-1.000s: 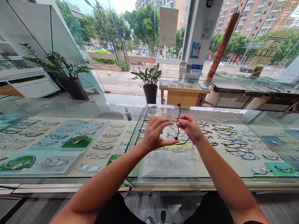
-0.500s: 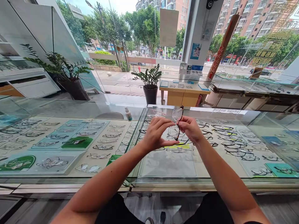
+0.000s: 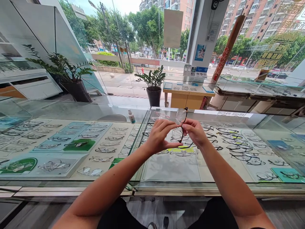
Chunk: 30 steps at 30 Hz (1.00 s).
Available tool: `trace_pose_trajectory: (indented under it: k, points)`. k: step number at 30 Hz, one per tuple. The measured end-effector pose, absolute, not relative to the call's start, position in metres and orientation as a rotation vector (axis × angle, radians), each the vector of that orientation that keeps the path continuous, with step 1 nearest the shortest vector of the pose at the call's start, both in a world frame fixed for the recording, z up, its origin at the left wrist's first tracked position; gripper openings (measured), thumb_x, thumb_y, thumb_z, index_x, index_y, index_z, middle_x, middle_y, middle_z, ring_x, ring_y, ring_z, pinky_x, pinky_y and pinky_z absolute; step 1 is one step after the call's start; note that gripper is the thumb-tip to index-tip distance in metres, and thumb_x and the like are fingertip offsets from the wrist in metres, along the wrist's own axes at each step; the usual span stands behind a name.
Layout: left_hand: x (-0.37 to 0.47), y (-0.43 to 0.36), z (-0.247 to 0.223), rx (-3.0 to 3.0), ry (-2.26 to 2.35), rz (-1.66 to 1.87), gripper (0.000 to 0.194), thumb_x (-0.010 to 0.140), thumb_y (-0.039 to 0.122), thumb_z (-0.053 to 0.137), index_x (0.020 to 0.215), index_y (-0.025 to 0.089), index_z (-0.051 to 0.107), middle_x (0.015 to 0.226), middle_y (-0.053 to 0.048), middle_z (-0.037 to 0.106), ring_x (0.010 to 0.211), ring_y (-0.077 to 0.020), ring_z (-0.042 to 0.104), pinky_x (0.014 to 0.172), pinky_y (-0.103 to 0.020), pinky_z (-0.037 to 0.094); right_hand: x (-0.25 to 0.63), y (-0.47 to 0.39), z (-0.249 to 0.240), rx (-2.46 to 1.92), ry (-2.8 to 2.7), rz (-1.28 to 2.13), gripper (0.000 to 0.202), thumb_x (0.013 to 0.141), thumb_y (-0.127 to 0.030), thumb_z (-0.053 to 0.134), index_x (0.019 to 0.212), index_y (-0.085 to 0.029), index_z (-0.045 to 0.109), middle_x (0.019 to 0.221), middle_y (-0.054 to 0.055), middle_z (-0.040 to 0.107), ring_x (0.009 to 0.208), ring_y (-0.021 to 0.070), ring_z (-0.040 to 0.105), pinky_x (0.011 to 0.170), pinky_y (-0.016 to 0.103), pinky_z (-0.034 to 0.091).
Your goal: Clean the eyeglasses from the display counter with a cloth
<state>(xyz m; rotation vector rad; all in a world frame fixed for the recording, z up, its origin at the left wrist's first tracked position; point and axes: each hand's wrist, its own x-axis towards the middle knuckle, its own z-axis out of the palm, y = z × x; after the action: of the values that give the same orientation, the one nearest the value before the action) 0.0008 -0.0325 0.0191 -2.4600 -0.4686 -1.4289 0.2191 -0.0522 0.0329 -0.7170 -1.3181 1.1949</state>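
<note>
While our left hand (image 3: 157,136) and right hand (image 3: 195,132) share one pair of glasses (image 3: 177,135), that pair stands on end above the glass case (image 3: 190,186), lens over lens. Clock is centred on the pair: 12 ahead of us, 6 toward us.

Left hand comes in from about 8. Fingers lie together, stretched to the middle of the frame; thumb sits at its bottom end, so we have the lower lens gripped between them. Right hand comes in from 4: thumb and index finger pinch near the bridge, other fingers curled and partly hidden. Rim is dark in parts, lenses see-through. We can't make out how the temple arms sit.

Under the glass at 6: yellow-green strip (image 3: 188,149), then grey panel (image 3: 172,168) nearer us. Dark-framed glasses (image 3: 245,148) lie in rows from 3 to 4, teal mat (image 3: 289,174) farther out at 4.

Second glass case (image 3: 47,183) adjoins at 8 to 9. We see a green mat (image 3: 79,144) inside, spray bottle (image 3: 131,116) standing near its back at 9.

Beyond the cases: potted plant (image 3: 154,95) at 11, bigger plant (image 3: 76,90) at 10, wooden cabinet (image 3: 190,99) at 1, red-brown pole (image 3: 227,47) leaning at 1, farther off.
</note>
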Motion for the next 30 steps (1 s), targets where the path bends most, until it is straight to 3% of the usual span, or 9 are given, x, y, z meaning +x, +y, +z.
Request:
trace_pose_trajectory:
  k: [4,7,9,12,14,18,22,26,30]
  points:
    - [0.001,-0.032,0.019,-2.458,-0.470,-1.420,0.070,0.086,0.063,0.090,0.140,0.023,0.070,0.119,-0.012,0.080,0.105,-0.0293,0.073,0.096,-0.044,0.054,0.217,-0.051,0.029,-0.735,-1.315,1.151,0.024,0.080,-0.045,0.091,0.079,-0.023,0.083,0.062,-0.003,0.061,0.060,0.0135,0.048,0.061,0.031,0.041]
    - [-0.001,-0.031,0.022,-2.481,-0.494,-1.378,0.072,0.090,0.068,0.083,0.144,0.023,0.068,0.127,-0.014,0.079,0.112,-0.0314,0.072,0.100,-0.046,0.054,0.215,-0.050,0.029,-0.730,-1.230,1.142,0.023,0.077,-0.043,0.095,0.076,-0.025,0.081,0.071,-0.001,0.067,0.070,0.0152,0.053,0.070,0.032,0.045]
    - [-0.006,-0.026,0.025,-2.482,-0.540,-1.420,0.060,0.100,0.064,0.072,0.142,0.021,0.067,0.130,-0.015,0.077,0.117,-0.0318,0.070,0.102,-0.048,0.053,0.215,-0.050,0.031,-0.719,-1.150,1.161,0.021,0.074,-0.040,0.096,0.079,-0.025,0.082,0.079,-0.001,0.072,0.076,0.0154,0.056,0.074,0.032,0.047]
    - [-0.019,-0.013,0.032,-2.408,-0.717,-1.568,0.029,0.112,0.040,0.049,0.117,0.021,0.071,0.112,-0.012,0.079,0.108,-0.0283,0.070,0.097,-0.046,0.051,0.217,-0.051,0.036,-0.707,-1.062,1.181,0.024,0.069,-0.037,0.097,0.086,-0.025,0.084,0.093,0.001,0.078,0.082,0.0154,0.060,0.078,0.031,0.049]
    - [-0.028,-0.002,0.037,-2.408,-0.919,-1.549,0.033,0.113,0.034,0.041,0.098,0.021,0.068,0.092,-0.009,0.076,0.090,-0.0260,0.068,0.086,-0.042,0.048,0.219,-0.051,0.039,-0.703,-1.059,1.168,0.023,0.070,-0.037,0.096,0.083,-0.025,0.082,0.101,0.004,0.081,0.089,0.0170,0.063,0.080,0.032,0.050]
    - [-0.042,0.010,0.044,-2.771,-1.358,-0.890,0.040,0.108,0.047,0.048,0.080,0.023,0.063,0.072,-0.005,0.068,0.066,-0.0226,0.058,0.064,-0.035,0.034,0.223,-0.048,0.040,-0.696,-1.069,1.142,0.023,0.072,-0.038,0.095,0.076,-0.024,0.077,0.099,0.005,0.082,0.096,0.0191,0.066,0.082,0.032,0.051]
    - [-0.044,0.005,0.047,-2.946,-1.497,-0.193,0.033,0.089,0.055,0.072,0.090,0.023,0.075,0.088,-0.006,0.078,0.075,-0.0242,0.064,0.063,-0.032,0.033,0.224,-0.045,0.037,-0.677,-1.058,1.153,0.024,0.071,-0.039,0.096,0.076,-0.025,0.077,0.096,0.004,0.082,0.095,0.0189,0.066,0.083,0.032,0.052]
    - [-0.040,-0.001,0.048,-2.949,-1.552,0.101,0.032,0.082,0.050,0.077,0.099,0.024,0.083,0.096,-0.008,0.081,0.087,-0.0273,0.069,0.066,-0.032,0.037,0.224,-0.044,0.037,-0.687,-1.059,1.155,0.028,0.068,-0.042,0.099,0.073,-0.026,0.077,0.094,0.003,0.083,0.093,0.0193,0.066,0.081,0.032,0.052]
    - [-0.037,-0.001,0.050,-2.946,-1.568,0.142,0.027,0.090,0.047,0.071,0.096,0.023,0.083,0.098,-0.010,0.081,0.090,-0.0278,0.069,0.070,-0.033,0.039,0.225,-0.044,0.038,-0.689,-1.063,1.156,0.029,0.067,-0.044,0.101,0.074,-0.027,0.078,0.092,0.002,0.083,0.094,0.0196,0.067,0.082,0.032,0.053]
